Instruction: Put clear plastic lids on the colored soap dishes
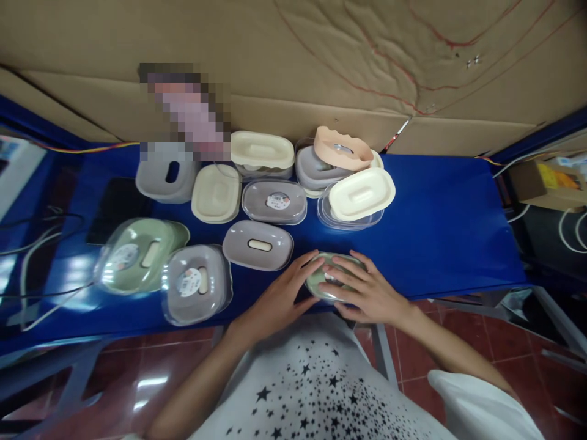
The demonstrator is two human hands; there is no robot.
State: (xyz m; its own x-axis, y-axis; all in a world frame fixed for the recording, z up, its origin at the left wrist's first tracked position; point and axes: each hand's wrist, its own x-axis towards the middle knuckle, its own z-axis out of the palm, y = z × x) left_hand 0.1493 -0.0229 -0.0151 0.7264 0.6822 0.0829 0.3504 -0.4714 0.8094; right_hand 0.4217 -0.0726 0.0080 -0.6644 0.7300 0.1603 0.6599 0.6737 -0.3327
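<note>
A small green oval box with a clear plastic cover (315, 278) lies at the front edge of the blue table, before my body. My left hand (285, 294) grips its left side, with the thumb near the front and the fingers along the back. Across the top and right side lies my right hand (373, 292), its fingers spread over the cover and hooked on the box. Part of a white label shows between the fingers; most of the lid is hidden. Nearest on the left is a grey oval lid (243, 245) with a cream handle.
Covered boxes, one grey (197, 305) and one green (131, 269), stand at the left. Behind are a grey labelled box (257, 211), cream lids (362, 194) and a peach rim (330, 143). A cardboard wall (284, 67) closes the back. Cables (41, 244) lie far left.
</note>
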